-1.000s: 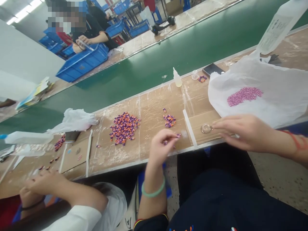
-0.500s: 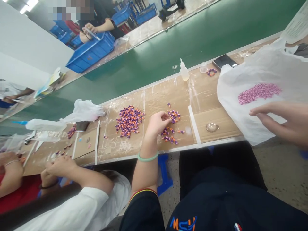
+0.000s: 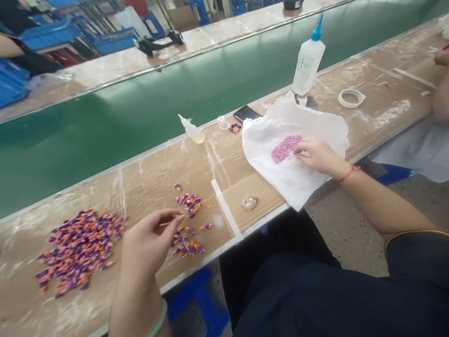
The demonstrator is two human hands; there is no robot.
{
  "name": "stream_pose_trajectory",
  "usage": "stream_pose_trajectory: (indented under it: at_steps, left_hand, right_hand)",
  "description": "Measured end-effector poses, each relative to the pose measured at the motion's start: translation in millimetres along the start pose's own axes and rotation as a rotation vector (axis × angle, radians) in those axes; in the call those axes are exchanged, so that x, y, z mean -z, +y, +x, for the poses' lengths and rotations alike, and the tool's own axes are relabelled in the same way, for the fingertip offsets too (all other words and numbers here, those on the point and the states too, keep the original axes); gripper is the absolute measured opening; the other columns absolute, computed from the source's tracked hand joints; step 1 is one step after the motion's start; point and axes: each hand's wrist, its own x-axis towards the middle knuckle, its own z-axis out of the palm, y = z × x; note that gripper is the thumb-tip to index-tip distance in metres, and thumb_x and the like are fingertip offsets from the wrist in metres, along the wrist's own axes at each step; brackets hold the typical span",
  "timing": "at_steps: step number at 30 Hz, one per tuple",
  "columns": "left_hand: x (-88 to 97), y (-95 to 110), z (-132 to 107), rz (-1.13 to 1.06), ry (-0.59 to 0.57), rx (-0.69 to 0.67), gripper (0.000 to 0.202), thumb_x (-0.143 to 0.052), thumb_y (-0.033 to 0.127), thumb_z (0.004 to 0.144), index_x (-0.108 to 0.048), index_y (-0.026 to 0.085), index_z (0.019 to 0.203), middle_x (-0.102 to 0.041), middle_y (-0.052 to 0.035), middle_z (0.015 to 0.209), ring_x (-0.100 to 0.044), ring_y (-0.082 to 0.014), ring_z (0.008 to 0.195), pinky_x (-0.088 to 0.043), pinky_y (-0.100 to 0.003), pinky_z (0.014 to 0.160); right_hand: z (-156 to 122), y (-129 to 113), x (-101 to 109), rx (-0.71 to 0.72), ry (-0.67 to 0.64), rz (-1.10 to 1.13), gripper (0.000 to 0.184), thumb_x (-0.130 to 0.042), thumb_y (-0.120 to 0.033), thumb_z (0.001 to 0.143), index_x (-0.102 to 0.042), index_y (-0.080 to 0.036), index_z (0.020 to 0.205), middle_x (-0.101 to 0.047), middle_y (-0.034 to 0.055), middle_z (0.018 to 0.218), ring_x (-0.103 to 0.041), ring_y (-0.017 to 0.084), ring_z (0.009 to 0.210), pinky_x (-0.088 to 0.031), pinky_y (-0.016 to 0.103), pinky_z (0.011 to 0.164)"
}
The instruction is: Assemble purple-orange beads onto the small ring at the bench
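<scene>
While left hand (image 3: pixel 149 243) fingers pinch together | right hand (image 3: pixel 317 155) fingers on grainy pink beads (image 3: pixel 285 148), grip unclear

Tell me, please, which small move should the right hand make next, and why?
Probably pinch a few small pink beads: the right hand lies on the crumpled white plastic bag, its fingertips touching the edge of the bead pile.

Patch of small pink beads (image 3: pixel 285 149) on a crumpled white bag (image 3: pixel 284 182), loose purple-orange pieces (image 3: pixel 187 236) scattered well apart from it
</scene>
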Motion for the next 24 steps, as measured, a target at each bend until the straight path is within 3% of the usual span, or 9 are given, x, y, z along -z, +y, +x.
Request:
stream_pose_trajectory:
  at_steps: [6,11,18,24]
  left_hand:
    - [0.5,17.6,-17.0,0.077,0.018,-0.176,0.016,-0.07,0.039,0.079,-0.068,0.024,0.075,-0.071,0.0008,0.066,-0.067,-0.0177,0.059,-0.048,-0.024,0.054]
    - [-1.8,32.3,-30.3,-0.065,-0.036,-0.15,0.015,-0.069,0.034,0.081,-0.066,0.023,0.073,-0.067,0.0025,0.061,-0.062,-0.0141,0.052,-0.046,-0.022,0.051]
    - [-14.4,46.4,-46.5,-0.339,-0.033,-0.105,0.006,-0.069,0.023,0.081,-0.067,0.022,0.075,-0.068,0.001,0.07,-0.063,-0.0134,0.056,-0.05,-0.022,0.053]
    - [-30.6,59.3,-43.1,-0.535,-0.036,-0.161,0.005,-0.07,0.022,0.082,-0.074,0.023,0.079,-0.07,-0.0023,0.073,-0.065,-0.0166,0.065,-0.052,-0.026,0.058]
  right_hand:
    - [18.8,6.4,-13.1,-0.021,-0.037,-0.007,0.01,-0.056,-0.011,0.08,-0.064,-0.016,0.075,-0.067,0.0084,0.086,-0.058,0.022,0.088,-0.045,0.039,0.087]
    - [25.0,9.1,-18.7,-0.035,-0.069,-0.005,0.009,-0.06,-0.015,0.079,-0.06,-0.016,0.071,-0.064,0.0084,0.081,-0.056,0.023,0.085,-0.044,0.038,0.084]
    - [23.2,7.2,-23.0,0.01,-0.09,-0.042,0.012,-0.053,-0.013,0.082,-0.053,-0.017,0.07,-0.059,0.0119,0.084,-0.05,0.025,0.087,-0.042,0.042,0.084]
    - [12.1,5.1,-13.8,0.047,-0.032,0.0,0.012,-0.05,-0.014,0.084,-0.049,-0.02,0.074,-0.057,0.0111,0.083,-0.049,0.026,0.087,-0.041,0.043,0.082]
